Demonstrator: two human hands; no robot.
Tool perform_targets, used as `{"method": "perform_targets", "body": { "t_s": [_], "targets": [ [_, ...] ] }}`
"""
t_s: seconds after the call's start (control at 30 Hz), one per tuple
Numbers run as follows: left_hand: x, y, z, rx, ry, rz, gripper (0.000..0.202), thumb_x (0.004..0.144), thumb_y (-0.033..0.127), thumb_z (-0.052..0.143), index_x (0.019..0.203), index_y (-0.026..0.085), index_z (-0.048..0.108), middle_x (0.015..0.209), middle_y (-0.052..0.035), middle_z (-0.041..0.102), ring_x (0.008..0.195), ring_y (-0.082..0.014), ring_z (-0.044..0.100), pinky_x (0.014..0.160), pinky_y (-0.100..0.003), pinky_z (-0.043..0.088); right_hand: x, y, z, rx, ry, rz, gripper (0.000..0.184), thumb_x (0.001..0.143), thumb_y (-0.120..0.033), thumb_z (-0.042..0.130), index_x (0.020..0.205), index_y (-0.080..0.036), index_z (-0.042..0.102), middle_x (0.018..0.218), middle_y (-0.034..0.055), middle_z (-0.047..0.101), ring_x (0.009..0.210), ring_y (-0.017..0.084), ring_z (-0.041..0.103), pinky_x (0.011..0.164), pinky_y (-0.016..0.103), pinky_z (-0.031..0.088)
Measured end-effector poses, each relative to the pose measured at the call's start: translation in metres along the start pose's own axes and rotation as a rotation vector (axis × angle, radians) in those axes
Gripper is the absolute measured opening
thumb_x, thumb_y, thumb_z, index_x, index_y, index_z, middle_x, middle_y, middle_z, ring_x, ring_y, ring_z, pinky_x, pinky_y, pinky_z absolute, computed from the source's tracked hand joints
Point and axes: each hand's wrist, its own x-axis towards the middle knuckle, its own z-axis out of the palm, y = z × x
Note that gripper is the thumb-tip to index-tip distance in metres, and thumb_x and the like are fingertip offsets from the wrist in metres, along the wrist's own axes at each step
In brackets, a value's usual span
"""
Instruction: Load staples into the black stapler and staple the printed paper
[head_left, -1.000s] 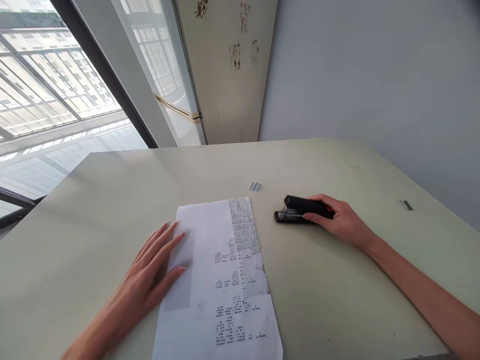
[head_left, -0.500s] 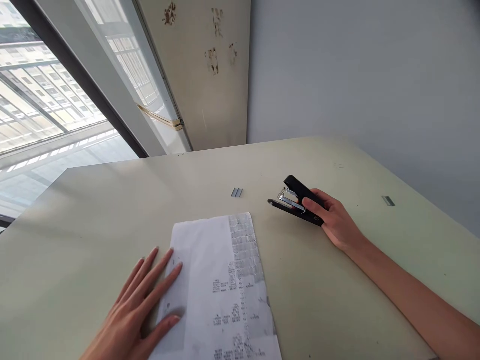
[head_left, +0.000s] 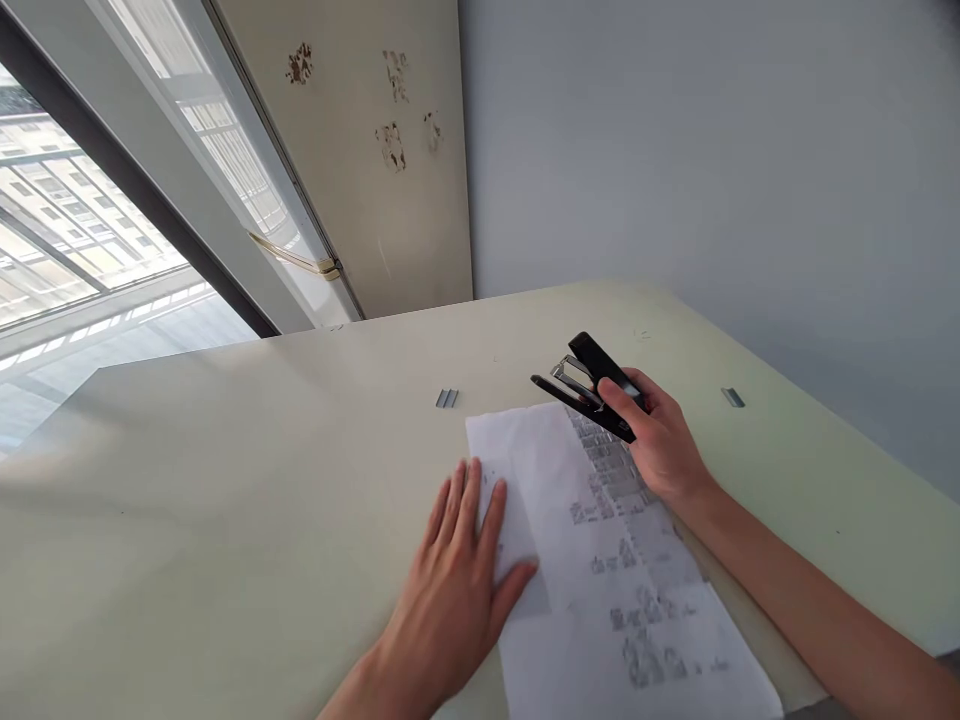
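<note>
"How were the hands set?"

"From where I stood, the right hand (head_left: pixel 664 440) gripped the black stapler (head_left: pixel 602 362), its upper and lower arms parted, at the far right corner of the printed paper (head_left: pixel 589 575); contact between the two could not be confirmed. The left hand (head_left: pixel 450 575) lay open, fingers spread over the paper's left edge."

"What did sound handling require?"

"In my judgement: light, even finger pressure to hold the paper flat on the table (head_left: pixel 225 520), the stapler level and square to the edge, and the right thumb clear of the gap"
</note>
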Motion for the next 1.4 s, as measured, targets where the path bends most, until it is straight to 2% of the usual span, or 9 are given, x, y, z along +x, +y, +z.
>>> {"method": "perform_targets", "body": {
  "t_s": [0.23, 0.4, 0.5, 0.63, 0.77, 0.87, 1.07, 1.27, 1.4],
  "targets": [
    [0.094, 0.015, 0.041, -0.159, 0.002, -0.073, 0.071, 0.107, 0.055, 0.049, 0.158, 0.006, 0.042, 0.17, -0.0286, 0.028, 0.16, -0.0467, 0.015, 0.127, -0.066, 0.027, -0.006, -0.011, 0.004, -0.277, 0.108, -0.206, 0.034, 0.09, -0.057, 0.075, 0.101, -0.025, 0.07, 0.089, 0.0013, 0.068, 0.083, 0.021, 0.064, 0.073, 0.034, 0.054],
    [0.127, 0.035, 0.048, -0.27, 0.06, -0.136, 0.061, 0.109, 0.047, 0.047, 0.161, 0.015, 0.039, 0.17, -0.02, 0.034, 0.161, -0.0458, 0.013, 0.127, -0.071, 0.018, -0.008, -0.008, 0.007, -0.39, 0.137, -0.331, 0.035, 0.089, -0.054, 0.076, 0.107, -0.025, 0.071, 0.098, 0.004, 0.073, 0.088, 0.023, 0.067, 0.077, 0.035, 0.056],
    [0.112, 0.026, 0.04, -0.418, 0.067, -0.059, 0.057, 0.111, 0.043, 0.042, 0.161, 0.017, 0.036, 0.17, -0.0185, 0.035, 0.162, -0.0377, 0.018, 0.128, -0.065, 0.025, -0.01, -0.005, 0.007, -0.405, 0.118, -0.343, 0.035, 0.089, -0.054, 0.076, 0.109, -0.025, 0.07, 0.1, 0.0044, 0.074, 0.089, 0.023, 0.068, 0.078, 0.035, 0.056],
    [0.063, -0.014, 0.015, -0.597, 0.071, 0.032, 0.046, 0.109, 0.037, 0.05, 0.152, 0.02, 0.049, 0.163, -0.0155, 0.048, 0.157, -0.0312, 0.036, 0.125, -0.053, 0.037, -0.014, -0.003, 0.01, -0.474, 0.019, -0.334, 0.032, 0.091, -0.052, 0.074, 0.109, -0.026, 0.07, 0.095, 0.0032, 0.074, 0.083, 0.022, 0.066, 0.072, 0.033, 0.054],
    [0.018, -0.062, -0.014, -0.716, 0.083, -0.04, 0.023, 0.108, 0.029, 0.05, 0.118, 0.023, 0.07, 0.122, -0.0076, 0.075, 0.109, -0.0203, 0.071, 0.097, -0.034, 0.055, -0.022, -0.006, 0.03, -0.539, -0.224, -0.371, 0.028, 0.093, -0.05, 0.073, 0.109, -0.027, 0.069, 0.094, 0.0019, 0.074, 0.078, 0.021, 0.065, 0.068, 0.032, 0.052],
    [-0.001, -0.091, -0.028, -0.748, 0.121, -0.309, 0.028, 0.108, 0.037, 0.049, 0.104, 0.022, 0.073, 0.092, -0.0024, 0.073, 0.073, -0.0147, 0.063, 0.065, -0.026, 0.048, -0.029, -0.01, 0.057, -0.551, -0.427, -0.418, 0.026, 0.095, -0.048, 0.072, 0.111, -0.027, 0.068, 0.093, 0.002, 0.073, 0.079, 0.02, 0.065, 0.065, 0.03, 0.051],
    [-0.015, -0.126, -0.035, -1.004, 0.314, -0.684, 0.04, 0.102, 0.055, 0.054, 0.103, 0.02, 0.073, 0.076, 0.0005, 0.059, 0.067, -0.0144, 0.05, 0.062, -0.026, 0.039, -0.039, 0.0, 0.104, -0.567, -0.606, -0.411, 0.023, 0.097, -0.047, 0.07, 0.111, -0.029, 0.07, 0.095, 0.0022, 0.073, 0.084, 0.021, 0.066, 0.064, 0.029, 0.05],
    [-0.019, -0.126, -0.029, -1.132, 0.302, -0.71, 0.042, 0.102, 0.058, 0.054, 0.105, 0.02, 0.072, 0.077, 0.0005, 0.057, 0.07, -0.0155, 0.05, 0.064, -0.026, 0.039, -0.046, 0.01, 0.103, -0.605, -0.636, -0.259, 0.034, 0.104, -0.054, 0.055, 0.12, -0.028, 0.071, 0.096, 0.0032, 0.075, 0.079, 0.021, 0.066, 0.064, 0.031, 0.05],
    [-0.02, -0.124, -0.028, -1.125, 0.263, -0.715, 0.041, 0.103, 0.057, 0.053, 0.105, 0.021, 0.072, 0.078, 0.0004, 0.058, 0.072, -0.0157, 0.051, 0.065, -0.025, 0.039, -0.047, 0.009, 0.1, -0.512, -0.542, -0.144, 0.043, 0.111, -0.052, 0.035, 0.125, -0.028, 0.068, 0.119, 0.0063, 0.075, 0.107, 0.025, 0.068, 0.087, 0.037, 0.053]
  ]
}}
